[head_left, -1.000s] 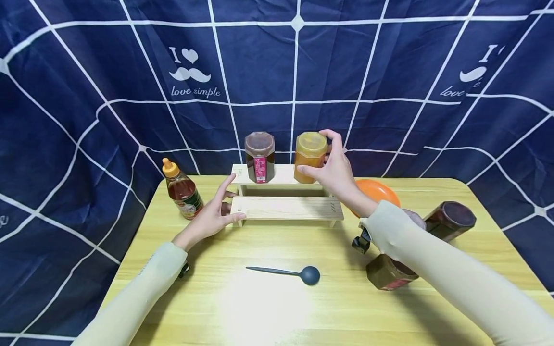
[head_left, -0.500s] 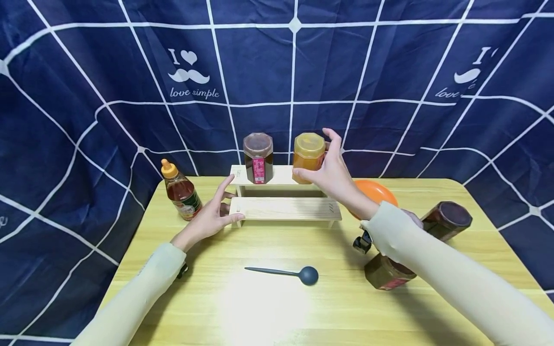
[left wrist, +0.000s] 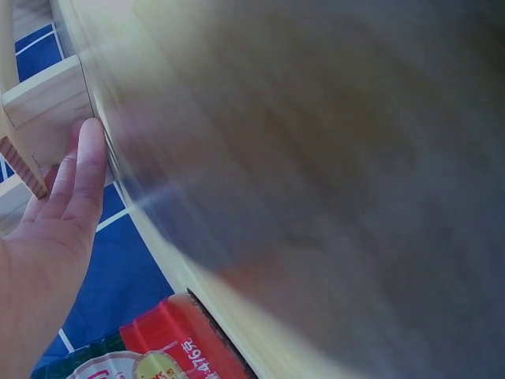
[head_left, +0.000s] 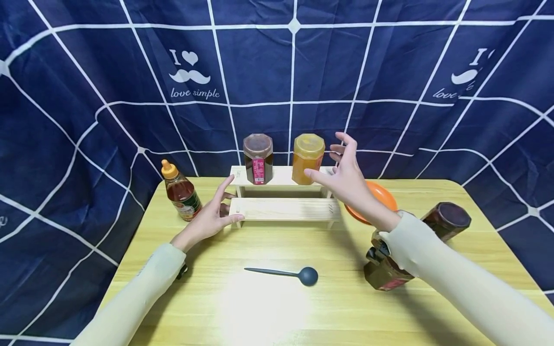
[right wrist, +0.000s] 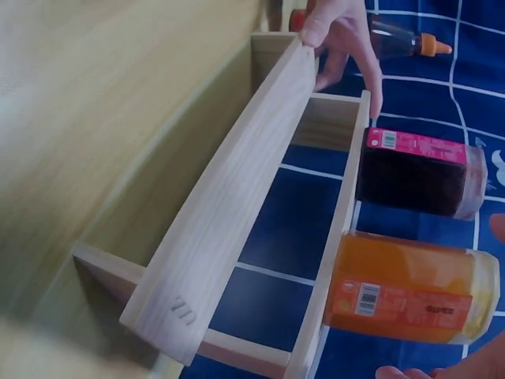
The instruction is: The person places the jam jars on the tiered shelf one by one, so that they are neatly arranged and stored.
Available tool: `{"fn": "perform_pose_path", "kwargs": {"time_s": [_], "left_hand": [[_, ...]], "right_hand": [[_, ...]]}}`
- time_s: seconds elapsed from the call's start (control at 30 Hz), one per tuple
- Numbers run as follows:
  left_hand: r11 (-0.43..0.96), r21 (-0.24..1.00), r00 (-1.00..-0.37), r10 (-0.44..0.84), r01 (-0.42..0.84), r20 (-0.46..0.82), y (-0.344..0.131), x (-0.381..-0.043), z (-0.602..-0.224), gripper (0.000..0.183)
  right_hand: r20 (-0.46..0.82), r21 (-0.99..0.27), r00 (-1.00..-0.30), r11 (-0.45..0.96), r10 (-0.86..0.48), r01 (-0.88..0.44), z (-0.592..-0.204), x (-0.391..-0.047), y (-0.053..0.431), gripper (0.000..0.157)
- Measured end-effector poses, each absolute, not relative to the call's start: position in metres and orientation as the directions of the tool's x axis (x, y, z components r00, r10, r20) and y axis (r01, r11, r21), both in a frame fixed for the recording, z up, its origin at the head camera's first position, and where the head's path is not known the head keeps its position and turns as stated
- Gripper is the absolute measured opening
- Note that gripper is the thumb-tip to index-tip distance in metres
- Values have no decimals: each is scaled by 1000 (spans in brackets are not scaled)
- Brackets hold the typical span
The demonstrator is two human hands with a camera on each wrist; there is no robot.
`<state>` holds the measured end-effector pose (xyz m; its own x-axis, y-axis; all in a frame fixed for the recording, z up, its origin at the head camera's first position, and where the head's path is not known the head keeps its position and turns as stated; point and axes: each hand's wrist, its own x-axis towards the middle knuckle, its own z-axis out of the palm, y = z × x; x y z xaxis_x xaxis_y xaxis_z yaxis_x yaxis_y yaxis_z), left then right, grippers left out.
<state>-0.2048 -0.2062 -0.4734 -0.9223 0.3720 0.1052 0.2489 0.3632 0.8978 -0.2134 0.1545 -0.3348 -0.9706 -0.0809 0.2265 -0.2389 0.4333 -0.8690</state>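
Observation:
A two-tier wooden rack [head_left: 285, 209] stands near the back of the table. My left hand [head_left: 212, 211] grips its left end: the thumb presses on the lower shelf, the index finger reaches to the upper shelf, and other fingers go beneath the lower board, as the left wrist view shows. On the upper shelf stand a dark jar [head_left: 258, 161] with a pink label and, to its right, a jar of orange-yellow contents [head_left: 307, 158]. My right hand [head_left: 346, 170] is spread beside this jar, its thumb overlapping the jar's lower front in the head view and its fingers apart from the jar's right side.
A squeeze bottle [head_left: 183, 194] with an orange cap stands left of the rack. A black spoon [head_left: 308, 276] lies in front. An orange plate [head_left: 383, 194] is partly behind my right wrist, with dark jars [head_left: 446, 221] around the right forearm. A blue cloth [head_left: 259, 62] hangs behind.
My right hand has let go of the orange-yellow jar, its fingers opening and moving off to the right. The jar stays on the upper shelf. My left hand keeps its hold on the rack.

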Motion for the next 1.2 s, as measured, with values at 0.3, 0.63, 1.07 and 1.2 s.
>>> {"fn": "perform_pose_path", "kwargs": {"time_s": [0.3,0.63,1.07,1.2], "left_hand": [[365,898,-923,372,246,102,-205,-204,-473,113],[364,902,-927,363,233,93,-208,-202,-474,113],[381,891,-926,363,247,101,-206,-202,-471,112],[384,890,-927,362,245,99,-205,-203,-470,113]], "right_hand": [[248,-879,-967,407,-56,-249,-323,-192,180,104],[238,-910,-971,352,6,-220,-309,-176,201,91],[291,-925,-954,274,68,-262,-295,-165,244,84],[300,-936,-949,223,92,-274,-289,-159,260,82]]}}
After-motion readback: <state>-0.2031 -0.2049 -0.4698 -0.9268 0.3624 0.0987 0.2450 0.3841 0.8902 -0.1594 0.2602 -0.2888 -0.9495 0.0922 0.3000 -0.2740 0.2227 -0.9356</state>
